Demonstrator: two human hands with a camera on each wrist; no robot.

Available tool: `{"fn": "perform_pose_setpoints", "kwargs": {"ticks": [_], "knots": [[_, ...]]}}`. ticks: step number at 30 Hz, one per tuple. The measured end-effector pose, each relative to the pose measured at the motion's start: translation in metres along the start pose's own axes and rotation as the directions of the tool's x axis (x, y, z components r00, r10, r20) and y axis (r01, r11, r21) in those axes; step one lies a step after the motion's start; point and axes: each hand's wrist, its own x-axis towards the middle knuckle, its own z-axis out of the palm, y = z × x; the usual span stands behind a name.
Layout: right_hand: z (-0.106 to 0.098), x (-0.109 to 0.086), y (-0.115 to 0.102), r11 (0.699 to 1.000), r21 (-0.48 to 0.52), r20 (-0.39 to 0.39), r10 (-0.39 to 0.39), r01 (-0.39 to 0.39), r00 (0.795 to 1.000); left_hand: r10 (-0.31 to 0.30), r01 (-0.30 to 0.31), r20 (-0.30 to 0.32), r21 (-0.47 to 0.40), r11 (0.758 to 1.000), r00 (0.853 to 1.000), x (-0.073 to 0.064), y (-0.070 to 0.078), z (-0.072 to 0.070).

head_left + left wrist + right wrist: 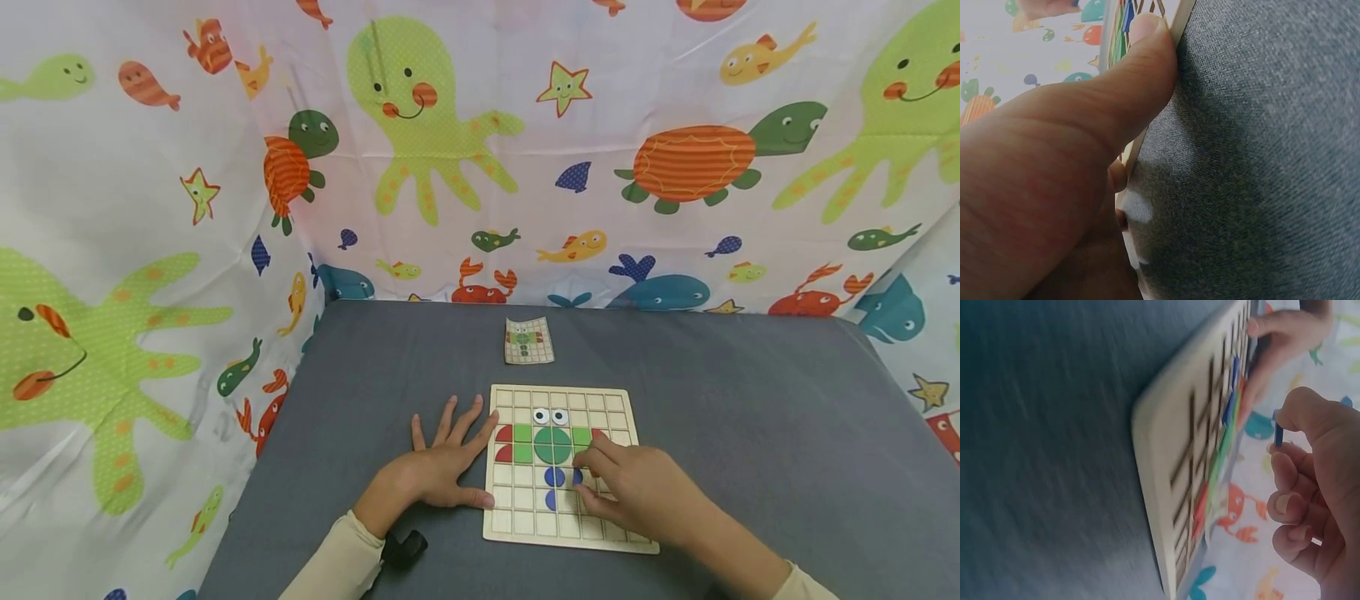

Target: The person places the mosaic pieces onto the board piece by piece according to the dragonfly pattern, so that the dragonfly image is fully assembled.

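Observation:
A square wooden grid board [517, 523] lies on the grey cloth. My left hand [441, 473] spreads its fingers at the board's left side, with the thumb [1154, 47] resting on the edge. Above the lower right part of the board, my right hand [637, 492] pinches a small blue piece [1279, 431] between thumb and forefinger; its full shape is hidden. Blue rounded pieces [554, 477] sit in the grid beside that hand. Higher up are a green circle [552, 446], light green squares [522, 454], red curved pieces [503, 452] and two eye pieces [559, 417].
A small pattern card [528, 355] showing a similar coloured figure lies behind the board. Grey cloth [750, 417] covers the surface. A curtain printed with sea animals [480, 100] hangs at the back and sides.

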Motion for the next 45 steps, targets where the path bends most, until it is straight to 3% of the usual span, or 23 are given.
{"fn": "perform_pose_setpoints", "kwargs": {"ticks": [6, 10, 19, 30, 40, 45], "knots": [[0.013, -0.005, -0.011, 0.995, -0.048, -0.019, -0.09, 0.089, 0.996, -0.02, 0.019, 0.024, 0.01, 1.0, 1.0, -0.004, 0.01, -0.01], [0.02, -0.007, -0.015, 0.991, -0.068, -0.044, -0.119, 0.116, 0.992, -0.008, 0.008, 0.012, -0.002, 1.0, 1.0, -0.003, 0.007, -0.006], [0.024, -0.008, -0.017, 0.988, -0.111, -0.025, -0.115, 0.112, 0.993, -0.04, 0.04, 0.024, 0.025, 0.999, 0.999, -0.004, 0.011, -0.009], [0.024, -0.009, -0.021, 0.987, -0.13, 0.057, -0.085, 0.091, 0.995, -0.011, 0.011, 0.003, 0.005, 1.0, 1.0, -0.004, 0.008, -0.007], [0.022, -0.01, -0.017, 0.989, -0.105, 0.005, -0.103, 0.103, 0.995, 0.001, -0.001, -0.006, 0.014, 1.0, 1.0, 0.002, -0.001, 0.0], [0.022, -0.01, -0.015, 0.989, -0.099, -0.008, -0.111, 0.11, 0.994, -0.01, 0.01, 0.009, 0.014, 1.0, 1.0, -0.001, 0.004, -0.005]]}}
